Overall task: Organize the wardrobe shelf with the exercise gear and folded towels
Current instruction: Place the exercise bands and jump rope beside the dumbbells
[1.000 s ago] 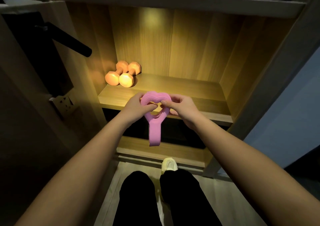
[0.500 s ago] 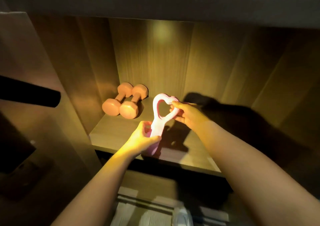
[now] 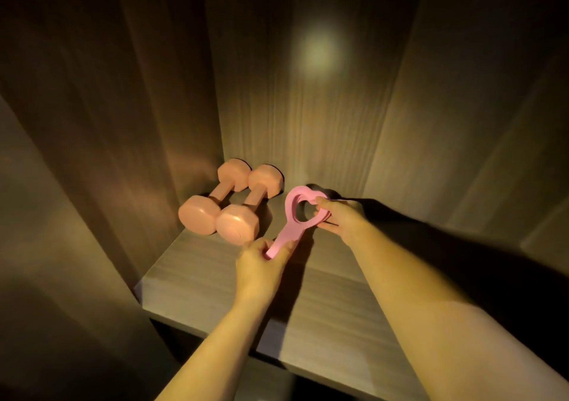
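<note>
A pink resistance band (image 3: 289, 219), bunched into a loop at its far end, is held over the wooden shelf (image 3: 197, 280). My left hand (image 3: 261, 265) pinches its near, flat end. My right hand (image 3: 338, 219) grips the far side of the loop. Two peach dumbbells (image 3: 229, 203) lie side by side at the shelf's back left, just left of the band. No towels are in view.
The wardrobe's left wall (image 3: 92, 154), back panel (image 3: 301, 123) and right wall (image 3: 492, 170) enclose the shelf. A light spot glows on the back panel. My arms cast a dark shadow over the shelf's right part (image 3: 400, 246).
The view has closed in on the shelf. Both hands have carried the band deeper in and lower, next to the dumbbells; the left hand moved from the loop to the band's lower end.
</note>
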Demonstrator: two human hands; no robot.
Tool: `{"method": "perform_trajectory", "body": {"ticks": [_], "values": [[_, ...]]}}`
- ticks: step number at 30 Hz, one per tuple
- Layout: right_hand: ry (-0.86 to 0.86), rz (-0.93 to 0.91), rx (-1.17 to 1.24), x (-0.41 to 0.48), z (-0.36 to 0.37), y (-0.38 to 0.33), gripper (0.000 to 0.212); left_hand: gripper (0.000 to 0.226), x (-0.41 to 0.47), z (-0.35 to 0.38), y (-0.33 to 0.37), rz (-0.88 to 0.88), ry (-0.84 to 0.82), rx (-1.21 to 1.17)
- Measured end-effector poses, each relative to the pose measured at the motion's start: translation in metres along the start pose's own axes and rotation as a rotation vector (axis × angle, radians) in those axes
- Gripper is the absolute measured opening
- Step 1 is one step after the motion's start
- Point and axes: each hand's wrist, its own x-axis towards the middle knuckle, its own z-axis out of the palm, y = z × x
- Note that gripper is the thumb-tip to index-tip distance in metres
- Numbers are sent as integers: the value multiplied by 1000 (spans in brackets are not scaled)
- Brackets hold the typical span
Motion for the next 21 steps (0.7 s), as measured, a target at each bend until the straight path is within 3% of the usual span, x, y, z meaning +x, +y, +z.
{"method": "perform_trajectory", "body": {"ticks": [5,13,17,21], "values": [[-38,8,-25,25,7,9,32,37,-1,10,-8,210,-38,190],[-30,10,-45,41,23,5,31,38,4,-14,-18,449,236,569],[49,-24,-203,54,34,5,35,39,11,-15,-23,542,305,643],[149,-83,-531,56,34,2,51,33,16,-14,-23,608,349,656]]}}
